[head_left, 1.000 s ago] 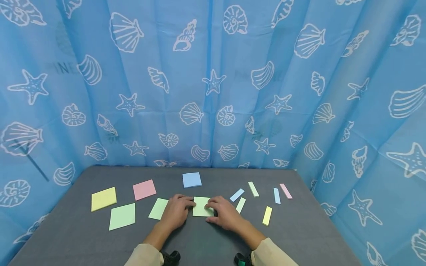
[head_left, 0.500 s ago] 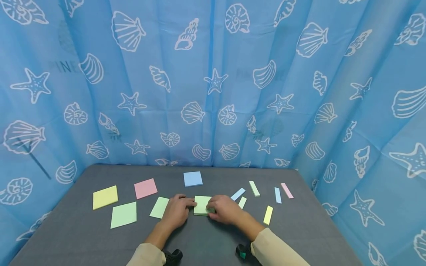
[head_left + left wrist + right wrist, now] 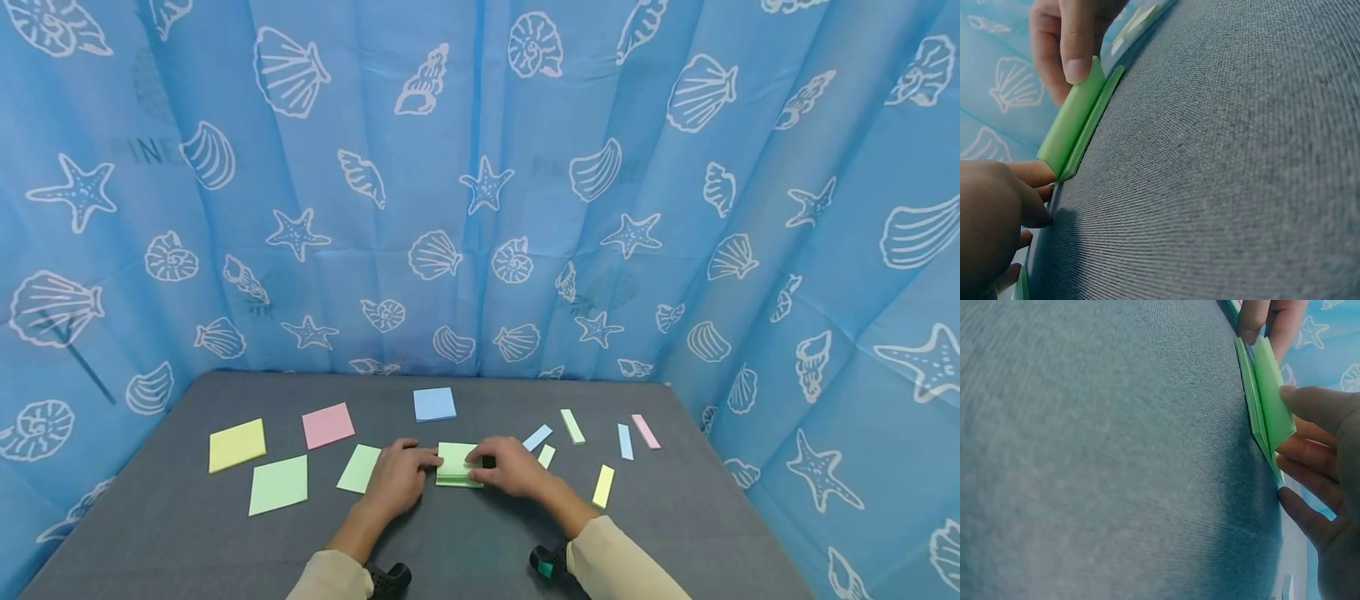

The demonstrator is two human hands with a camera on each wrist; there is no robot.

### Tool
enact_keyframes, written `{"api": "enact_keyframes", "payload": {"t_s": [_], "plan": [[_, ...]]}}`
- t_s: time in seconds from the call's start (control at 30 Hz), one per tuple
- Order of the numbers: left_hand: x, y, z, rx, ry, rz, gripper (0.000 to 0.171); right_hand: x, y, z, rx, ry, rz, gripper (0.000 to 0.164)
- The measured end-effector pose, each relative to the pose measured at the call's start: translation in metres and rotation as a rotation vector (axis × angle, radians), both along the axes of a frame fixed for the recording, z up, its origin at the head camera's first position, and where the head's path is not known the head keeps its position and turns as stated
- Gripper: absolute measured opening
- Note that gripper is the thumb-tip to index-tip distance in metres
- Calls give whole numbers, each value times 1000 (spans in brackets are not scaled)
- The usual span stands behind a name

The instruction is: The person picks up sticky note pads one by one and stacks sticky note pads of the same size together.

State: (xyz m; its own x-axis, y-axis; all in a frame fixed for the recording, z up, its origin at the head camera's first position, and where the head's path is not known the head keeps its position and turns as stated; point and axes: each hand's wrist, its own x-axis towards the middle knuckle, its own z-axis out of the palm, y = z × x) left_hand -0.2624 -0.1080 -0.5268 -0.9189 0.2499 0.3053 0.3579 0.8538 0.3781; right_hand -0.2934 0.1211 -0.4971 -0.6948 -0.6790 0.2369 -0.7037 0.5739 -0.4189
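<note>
A light green sticky note pad [image 3: 453,458] lies at the middle of the table between both hands. My right hand [image 3: 515,468] pinches its upper sheets at the right side, thumb in front and fingers behind. In the right wrist view, the raised green sheets [image 3: 1274,394] tilt up from the layer beneath, leaving a narrow gap along the near edge. My left hand [image 3: 399,477] rests at the pad's left side, with its fingertips touching the edge. Another green pad [image 3: 356,469] is partly hidden behind the left hand.
To the left lie yellow [image 3: 237,446], pink [image 3: 327,426] and green [image 3: 278,486] square pads; a blue pad [image 3: 434,404] sits farther back. Several narrow note strips lie to the right, including a yellow strip [image 3: 603,486] and a pink strip [image 3: 646,432]. A blue shell-patterned curtain [image 3: 480,208] hangs behind the table.
My right thumb and fingers have shifted at the pad's right side, and the near edge of its upper sheets has come up. The left hand has stayed in place.
</note>
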Motion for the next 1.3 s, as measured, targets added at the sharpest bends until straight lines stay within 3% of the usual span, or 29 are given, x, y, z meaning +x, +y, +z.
{"api": "enact_keyframes", "payload": {"t_s": [0.33, 0.6, 0.8, 0.97, 1.3], "plan": [[1, 1, -2, 16, 14, 7, 33, 4, 2, -8, -58, 5, -17, 22], [2, 1, -1, 40, -7, -9, 21, 11, 7, -19, -115, -3, -153, 30], [2, 1, -1, 61, -54, -11, 25, 14, 5, -23, -96, -18, -196, 43], [1, 0, 1, 50, -64, -19, 27, 15, 2, -24, -71, -23, -201, 47], [-2, -8, 0, 95, 7, -49, 22, 14, 5, -23, -77, -42, -157, 49]]}}
